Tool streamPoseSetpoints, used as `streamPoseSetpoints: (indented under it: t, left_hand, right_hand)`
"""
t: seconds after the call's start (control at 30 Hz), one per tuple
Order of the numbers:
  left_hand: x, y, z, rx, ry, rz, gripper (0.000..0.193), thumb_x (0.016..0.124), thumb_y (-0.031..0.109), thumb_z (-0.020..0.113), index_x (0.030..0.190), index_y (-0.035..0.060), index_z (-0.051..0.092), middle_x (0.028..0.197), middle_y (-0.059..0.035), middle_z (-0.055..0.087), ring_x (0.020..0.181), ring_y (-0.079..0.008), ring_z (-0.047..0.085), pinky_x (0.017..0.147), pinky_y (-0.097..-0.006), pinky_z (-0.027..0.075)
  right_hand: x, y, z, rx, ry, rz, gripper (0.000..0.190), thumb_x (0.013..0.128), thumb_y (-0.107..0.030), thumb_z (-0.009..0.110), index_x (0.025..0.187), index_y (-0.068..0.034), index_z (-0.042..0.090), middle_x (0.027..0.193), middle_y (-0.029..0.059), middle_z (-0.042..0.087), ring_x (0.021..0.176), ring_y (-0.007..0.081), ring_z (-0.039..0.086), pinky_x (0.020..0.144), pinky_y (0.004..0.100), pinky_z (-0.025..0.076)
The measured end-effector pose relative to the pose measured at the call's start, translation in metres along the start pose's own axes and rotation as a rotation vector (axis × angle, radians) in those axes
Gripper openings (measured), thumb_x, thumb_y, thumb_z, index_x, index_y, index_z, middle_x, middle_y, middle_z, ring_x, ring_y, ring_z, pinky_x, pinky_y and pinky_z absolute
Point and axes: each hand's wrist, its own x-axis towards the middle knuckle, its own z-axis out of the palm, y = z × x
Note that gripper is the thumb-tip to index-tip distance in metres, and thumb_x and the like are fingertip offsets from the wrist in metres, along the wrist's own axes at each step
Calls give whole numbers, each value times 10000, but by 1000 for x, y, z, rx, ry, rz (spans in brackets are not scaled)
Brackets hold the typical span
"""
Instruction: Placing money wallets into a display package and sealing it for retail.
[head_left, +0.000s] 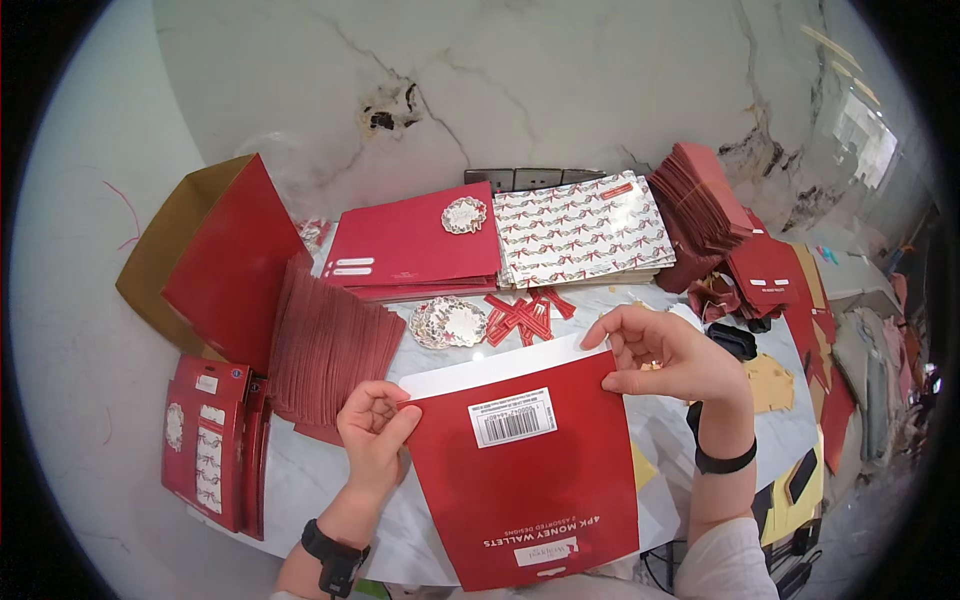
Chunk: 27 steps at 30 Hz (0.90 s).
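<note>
Between my two hands is a flat red card sleeve (525, 472), held over the table's front edge. A white strip (506, 366) runs along its far end. A barcode label (513, 418) and upside-down white print face up. My left hand (379, 427) pinches the far left corner between thumb and fingers. The far right corner is gripped by my right hand (664, 360), thumb on the red face. Just beyond the sleeve lie a pile of round floral cut-outs (450, 322) and red paper strips (521, 316).
Large red folders (412, 240) and ribbon-patterned white sheets (585, 229) are stacked at the back. Dark red envelopes (330, 345) stand at left, by an open box (217, 262) and packaged red sleeves (206, 442). Another envelope stack (697, 202) is at back right.
</note>
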Motion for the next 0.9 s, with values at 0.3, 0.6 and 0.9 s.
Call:
streamPoseSetpoints:
  t: [0.3, 0.6, 0.9]
  left_hand:
    - [0, -7, 11, 136, 169, 30, 167, 908, -43, 667, 881, 49, 530, 832, -25, 642, 711, -31, 578, 650, -178, 461]
    - [-2, -6, 8, 196, 260, 102, 209, 949, 55, 665, 839, 77, 489, 757, 39, 536, 661, -8, 452, 605, -189, 387]
    - [-1, -6, 10, 256, 247, 84, 239, 970, 121, 665, 812, 90, 489, 725, 55, 520, 635, -2, 423, 573, -188, 355]
  right_hand:
    - [4, 6, 8, 54, 25, -47, 331, 844, -67, 767, 1109, -57, 568, 791, -38, 614, 716, 18, 575, 640, 195, 440]
    - [11, 8, 15, 86, -23, 4, 213, 825, -65, 792, 1009, -22, 694, 820, -27, 679, 718, 27, 601, 663, 180, 460]
    - [16, 21, 17, 76, 67, -31, 131, 823, -67, 799, 932, -21, 745, 900, 15, 702, 835, 76, 630, 717, 220, 494]
